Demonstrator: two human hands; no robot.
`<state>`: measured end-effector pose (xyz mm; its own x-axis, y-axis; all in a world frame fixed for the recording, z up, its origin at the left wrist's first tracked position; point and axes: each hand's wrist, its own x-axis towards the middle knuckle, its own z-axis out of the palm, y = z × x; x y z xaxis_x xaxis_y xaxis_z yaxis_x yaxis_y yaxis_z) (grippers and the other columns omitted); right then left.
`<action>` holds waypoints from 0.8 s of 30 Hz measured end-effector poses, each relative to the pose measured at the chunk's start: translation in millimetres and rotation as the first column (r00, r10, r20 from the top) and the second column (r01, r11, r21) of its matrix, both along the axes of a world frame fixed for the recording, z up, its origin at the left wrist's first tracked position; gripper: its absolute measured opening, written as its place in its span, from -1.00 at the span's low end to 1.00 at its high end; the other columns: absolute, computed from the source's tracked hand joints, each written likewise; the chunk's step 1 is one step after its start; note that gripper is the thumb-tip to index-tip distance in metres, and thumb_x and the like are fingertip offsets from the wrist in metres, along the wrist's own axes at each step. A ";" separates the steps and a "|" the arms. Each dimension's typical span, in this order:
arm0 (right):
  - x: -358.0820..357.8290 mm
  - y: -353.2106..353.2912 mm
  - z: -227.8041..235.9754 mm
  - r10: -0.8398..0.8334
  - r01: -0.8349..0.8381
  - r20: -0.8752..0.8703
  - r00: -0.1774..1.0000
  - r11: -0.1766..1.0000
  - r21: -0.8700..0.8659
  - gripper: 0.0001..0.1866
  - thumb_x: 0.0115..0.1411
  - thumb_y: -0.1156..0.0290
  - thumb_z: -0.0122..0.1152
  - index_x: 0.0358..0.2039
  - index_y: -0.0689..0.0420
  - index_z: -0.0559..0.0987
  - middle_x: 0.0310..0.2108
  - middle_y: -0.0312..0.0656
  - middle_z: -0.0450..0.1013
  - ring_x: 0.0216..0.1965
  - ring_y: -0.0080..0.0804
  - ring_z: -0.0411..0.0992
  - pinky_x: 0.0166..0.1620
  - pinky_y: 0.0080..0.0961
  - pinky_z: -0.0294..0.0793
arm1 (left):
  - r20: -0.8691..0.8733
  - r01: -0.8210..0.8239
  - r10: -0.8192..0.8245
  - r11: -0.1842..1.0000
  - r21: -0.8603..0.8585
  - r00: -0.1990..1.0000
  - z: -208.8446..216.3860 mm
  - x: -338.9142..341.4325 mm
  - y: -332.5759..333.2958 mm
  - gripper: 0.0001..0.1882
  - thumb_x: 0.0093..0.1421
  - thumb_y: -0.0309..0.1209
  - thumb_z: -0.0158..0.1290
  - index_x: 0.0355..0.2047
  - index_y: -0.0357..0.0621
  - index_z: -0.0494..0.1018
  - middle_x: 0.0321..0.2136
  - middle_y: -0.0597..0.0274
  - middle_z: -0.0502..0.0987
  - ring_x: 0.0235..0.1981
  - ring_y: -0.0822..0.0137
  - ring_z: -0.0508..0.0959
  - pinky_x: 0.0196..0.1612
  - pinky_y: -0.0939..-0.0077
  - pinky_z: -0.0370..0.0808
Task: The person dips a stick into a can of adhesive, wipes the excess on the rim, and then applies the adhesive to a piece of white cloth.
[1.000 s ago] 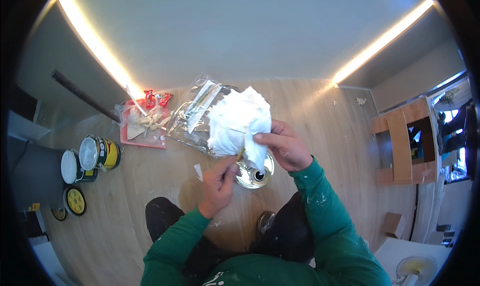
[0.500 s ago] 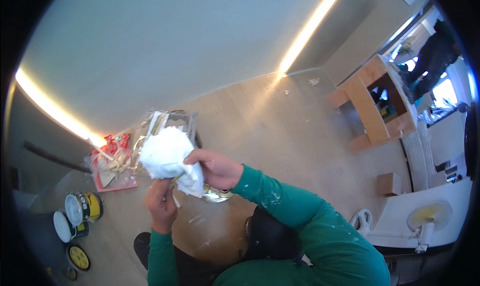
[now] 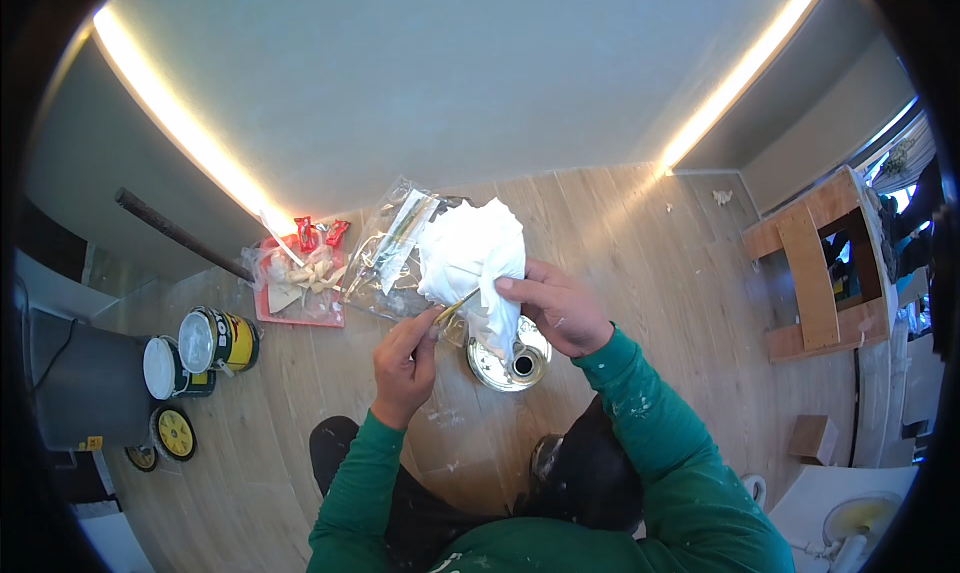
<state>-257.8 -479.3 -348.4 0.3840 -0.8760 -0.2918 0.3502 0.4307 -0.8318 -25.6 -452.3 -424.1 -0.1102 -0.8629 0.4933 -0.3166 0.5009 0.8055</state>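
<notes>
A bunched white cloth point(image 3: 472, 248) hangs in front of me, its loose end draping down over a round metal can point(image 3: 510, 371) with a dark opening in its top. My right hand point(image 3: 562, 308) is closed on the cloth's right edge, pinching it between thumb and fingers. In my left hand point(image 3: 405, 370) I grip a thin yellowish stick-like tool point(image 3: 455, 306), whose far end reaches the cloth's lower part. The tool's exact kind is too small to make out.
A clear plastic bag point(image 3: 385, 263) lies behind the cloth. Left of it sits a red tray point(image 3: 300, 315) of scraps and wrappers, with a dark pole point(image 3: 180, 235) leaning nearby. Two buckets point(image 3: 225, 341) and a wheeled grey bin point(image 3: 85, 373) stand farther left. A wooden frame point(image 3: 812, 273) is at right.
The view has shifted, so the surroundings sit differently in the picture. Both hands still hold the cloth and tool, and more of the metal can shows beneath the cloth.
</notes>
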 end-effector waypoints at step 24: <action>-5.2 4.7 -3.0 0.129 -0.138 -0.053 0.990 0.955 -0.264 -0.36 0.41 0.14 0.10 0.35 0.26 0.26 0.20 -0.12 0.39 0.18 -0.38 0.38 0.25 -0.33 0.33 | -0.035 -0.077 0.080 0.993 0.086 0.996 18.1 5.3 17.0 -0.79 0.30 -0.56 0.11 -0.07 -0.36 0.59 -0.48 0.18 0.61 -0.51 0.52 0.54 -0.44 0.62 0.46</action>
